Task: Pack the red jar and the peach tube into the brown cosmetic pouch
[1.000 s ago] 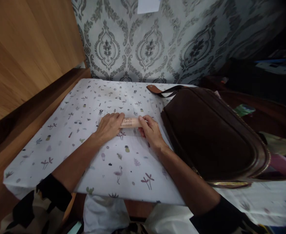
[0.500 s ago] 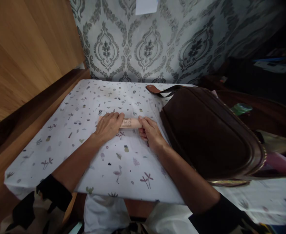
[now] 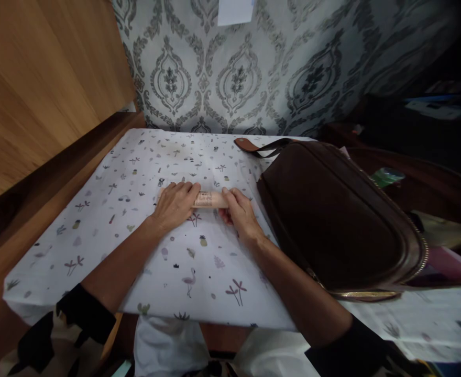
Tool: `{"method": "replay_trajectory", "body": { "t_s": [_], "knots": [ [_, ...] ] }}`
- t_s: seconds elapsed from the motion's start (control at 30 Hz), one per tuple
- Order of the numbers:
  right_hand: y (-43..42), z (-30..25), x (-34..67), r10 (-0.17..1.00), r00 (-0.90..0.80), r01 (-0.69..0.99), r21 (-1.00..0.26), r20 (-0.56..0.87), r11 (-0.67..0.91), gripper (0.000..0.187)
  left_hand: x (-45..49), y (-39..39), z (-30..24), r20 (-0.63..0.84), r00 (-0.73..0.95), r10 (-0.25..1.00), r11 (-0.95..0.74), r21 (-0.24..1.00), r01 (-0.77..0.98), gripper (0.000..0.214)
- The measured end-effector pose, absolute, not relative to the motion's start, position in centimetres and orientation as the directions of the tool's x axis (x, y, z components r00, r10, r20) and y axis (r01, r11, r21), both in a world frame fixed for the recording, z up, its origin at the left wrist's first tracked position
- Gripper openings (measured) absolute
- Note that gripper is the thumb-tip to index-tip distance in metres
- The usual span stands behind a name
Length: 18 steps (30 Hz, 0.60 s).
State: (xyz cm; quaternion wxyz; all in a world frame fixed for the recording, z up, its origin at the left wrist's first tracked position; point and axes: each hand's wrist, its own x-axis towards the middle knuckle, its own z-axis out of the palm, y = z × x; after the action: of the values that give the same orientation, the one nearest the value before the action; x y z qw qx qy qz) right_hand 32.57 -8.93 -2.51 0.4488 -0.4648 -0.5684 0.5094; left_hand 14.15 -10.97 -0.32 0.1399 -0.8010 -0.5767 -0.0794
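Note:
A small peach-coloured roll with dark printed text (image 3: 209,199) lies on a white printed cloth (image 3: 136,209) that covers the table. My left hand (image 3: 174,204) rests over the roll's left end, fingers curled on it. Over the right end sits my right hand (image 3: 241,212), with its fingers also curled round the roll. Only the middle of the roll shows between the two hands.
A large dark brown leather bag (image 3: 332,214) with a strap and gold zip lies just right of my right hand. A wooden panel (image 3: 37,89) and a dark ledge bound the left side. Patterned wallpaper (image 3: 234,78) stands behind. Cluttered dark items lie at far right.
Both hands have stayed on the roll. The right hand's fingers have shifted slightly over its end; the view has barely moved.

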Motion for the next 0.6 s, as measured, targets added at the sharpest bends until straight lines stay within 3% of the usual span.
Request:
{"method": "replay_trajectory", "body": {
  "t_s": [0.3, 0.6],
  "knots": [
    [-9.7, -2.5, 32.2, 0.953, -0.279, 0.032, -0.99, 0.12, 0.134, 0.048, 15.3, -11.4, -0.6, 0.313, 0.393, 0.864, -0.383, -0.097, 0.919, 0.023],
    [-9.3, -1.8, 32.5, 0.959, -0.225, 0.001, -0.985, 0.17, 0.174, 0.049, 14.5, -10.8, -0.4, 0.345, 0.335, 0.877, -0.33, -0.075, 0.941, 0.018]
  ]
}}
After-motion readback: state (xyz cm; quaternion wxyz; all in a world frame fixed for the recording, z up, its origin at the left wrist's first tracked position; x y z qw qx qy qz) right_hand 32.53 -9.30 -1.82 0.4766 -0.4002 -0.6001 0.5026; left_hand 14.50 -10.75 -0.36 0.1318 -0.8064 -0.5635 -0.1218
